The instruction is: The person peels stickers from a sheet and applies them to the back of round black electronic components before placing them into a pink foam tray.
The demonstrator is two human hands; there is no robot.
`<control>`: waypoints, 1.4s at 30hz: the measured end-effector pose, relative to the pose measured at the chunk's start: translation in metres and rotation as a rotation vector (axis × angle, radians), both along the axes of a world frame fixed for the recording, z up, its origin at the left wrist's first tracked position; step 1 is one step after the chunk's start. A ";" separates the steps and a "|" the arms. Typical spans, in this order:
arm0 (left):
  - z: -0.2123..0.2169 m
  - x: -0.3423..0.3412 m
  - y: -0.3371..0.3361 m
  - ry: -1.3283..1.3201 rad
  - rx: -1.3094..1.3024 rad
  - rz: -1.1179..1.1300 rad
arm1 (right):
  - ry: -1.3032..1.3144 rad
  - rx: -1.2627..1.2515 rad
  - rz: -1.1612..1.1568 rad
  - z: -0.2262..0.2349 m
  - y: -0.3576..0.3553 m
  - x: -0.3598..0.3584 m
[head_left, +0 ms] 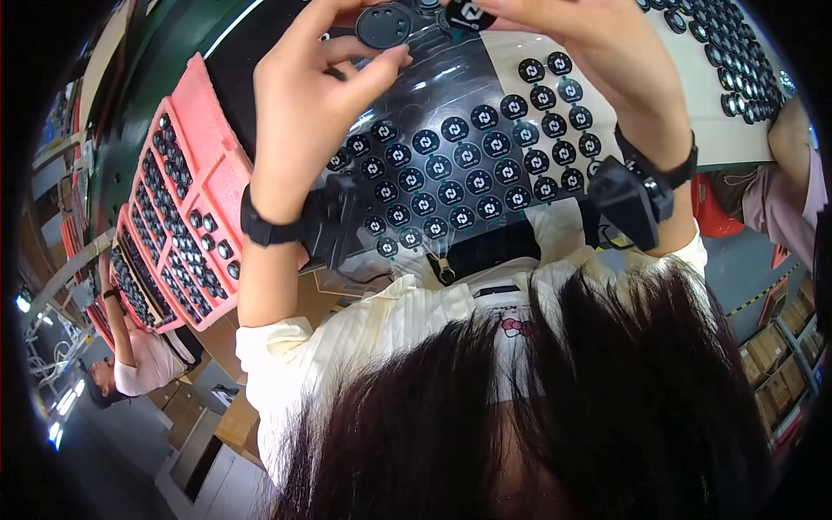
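Observation:
At the top of the view, both my hands are raised over the table. My left hand [299, 108] grips a round black disc [383, 27] with small holes near its rim, thumb at its lower edge. To the right, my right hand [598, 48] pinches a black round sticker [471, 15] with a white emblem and a greenish tab; its fingertips are partly cut off by the upper edge. Below them lies a glossy clear sheet [433, 82] with rows of matching round stickers [478, 181]. A black device is strapped on each of my wrists.
Pink foam trays [201, 104] with many small black round parts stand at the left. More black round parts [732, 61] sit in rows on the cream surface [646, 82] at the right. One person [143, 355] works at far left; another person's arm [790, 139] shows at far right.

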State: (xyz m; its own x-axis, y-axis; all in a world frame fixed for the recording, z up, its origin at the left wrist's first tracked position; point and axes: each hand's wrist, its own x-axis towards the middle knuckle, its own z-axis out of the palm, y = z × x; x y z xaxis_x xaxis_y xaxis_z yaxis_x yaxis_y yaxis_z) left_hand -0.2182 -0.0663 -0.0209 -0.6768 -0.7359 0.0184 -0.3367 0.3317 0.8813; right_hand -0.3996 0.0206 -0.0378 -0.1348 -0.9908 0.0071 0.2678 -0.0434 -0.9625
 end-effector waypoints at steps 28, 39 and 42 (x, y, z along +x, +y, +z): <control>0.020 0.007 0.035 0.221 -0.481 0.182 | -0.139 0.000 0.078 0.039 0.004 0.033; 0.018 0.015 0.038 0.297 -0.403 0.241 | 0.077 -0.122 -0.048 0.049 0.013 0.046; 0.018 0.020 0.039 0.309 -0.425 0.217 | 0.201 -0.112 -0.053 0.051 0.014 0.048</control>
